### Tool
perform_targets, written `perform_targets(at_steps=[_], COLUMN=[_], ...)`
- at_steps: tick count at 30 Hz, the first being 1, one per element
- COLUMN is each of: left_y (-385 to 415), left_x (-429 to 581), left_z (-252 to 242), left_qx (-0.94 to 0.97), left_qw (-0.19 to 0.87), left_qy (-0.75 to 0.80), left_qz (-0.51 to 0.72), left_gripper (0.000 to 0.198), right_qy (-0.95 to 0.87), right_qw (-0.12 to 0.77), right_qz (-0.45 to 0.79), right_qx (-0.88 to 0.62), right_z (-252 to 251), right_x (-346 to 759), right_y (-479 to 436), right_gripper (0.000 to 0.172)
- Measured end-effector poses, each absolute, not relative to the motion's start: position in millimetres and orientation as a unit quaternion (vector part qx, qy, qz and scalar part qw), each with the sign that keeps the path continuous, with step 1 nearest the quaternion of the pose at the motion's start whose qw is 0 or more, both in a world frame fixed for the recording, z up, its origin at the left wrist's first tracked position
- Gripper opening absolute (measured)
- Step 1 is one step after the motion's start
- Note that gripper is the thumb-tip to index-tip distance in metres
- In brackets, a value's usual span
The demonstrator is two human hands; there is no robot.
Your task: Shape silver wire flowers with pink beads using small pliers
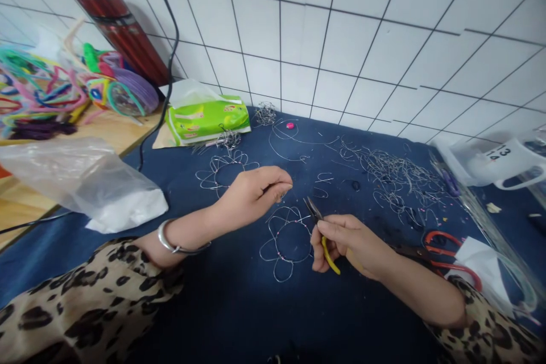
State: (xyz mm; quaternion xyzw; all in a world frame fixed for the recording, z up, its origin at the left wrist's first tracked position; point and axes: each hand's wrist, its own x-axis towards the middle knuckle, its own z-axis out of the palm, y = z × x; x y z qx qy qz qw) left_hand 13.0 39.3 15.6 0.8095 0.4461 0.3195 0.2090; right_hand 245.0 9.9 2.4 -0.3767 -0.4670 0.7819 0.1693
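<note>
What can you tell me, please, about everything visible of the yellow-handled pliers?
The pliers have slim, tapering dark jaws, metal by their look, slightly parted at the tips. One curved yellow handle, apparently plastic-coated, shows below the right hand that grips them; the other is mostly hidden. They point forward and leftward above the dark blue cloth, beside the right edge of the wire flower. Whether they touch its wire is unclear.

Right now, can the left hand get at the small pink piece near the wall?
Probably yes: nothing tall stands between the left hand and the pink piece; only thin wire curves near it.
</note>
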Motion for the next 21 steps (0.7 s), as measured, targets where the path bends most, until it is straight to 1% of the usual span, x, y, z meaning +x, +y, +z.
perform_targets(at_steps=[2,5,8,14,18,21], left_y=[46.2,57.0,65.1,69.6,67.5,65.5], left_x=[4.6,-13.7,-32.0,-42.0,-38.8,-37.7], left_z=[19.4,27.2,34.8,30.3,24.1,27.0], left_qx=[0.824,0.866,0.873,0.842,0.855,0.870], left_qw=[0.243,0.256,0.281,0.424,0.416,0.393], left_qy=[0.438,0.396,0.387,0.330,0.299,0.288], left_qz=[0.264,0.168,0.095,-0.042,-0.079,-0.075], left_gripper=[0.016,0.018,0.017,0.018,0.015,0.013], right_qy=[-0.472,-0.480,-0.489,-0.507,-0.511,-0.534], right_qw=[0.159,0.150,0.153,0.179,0.189,0.166], right_qz=[0.780,0.774,0.764,0.741,0.726,0.708], right_qx=[-0.379,-0.384,-0.391,-0.403,-0.420,-0.432], right_z=[1.6,2.4,5.0,7.7,9.2,12.1], right_x=[245.5,246.5,247.9,251.3,255.7,259.2], right_y=[10.9,12.4,14.7,21.9,28.7,33.8], right_gripper=[0.033,0.032,0.031,0.031,0.030,0.030])
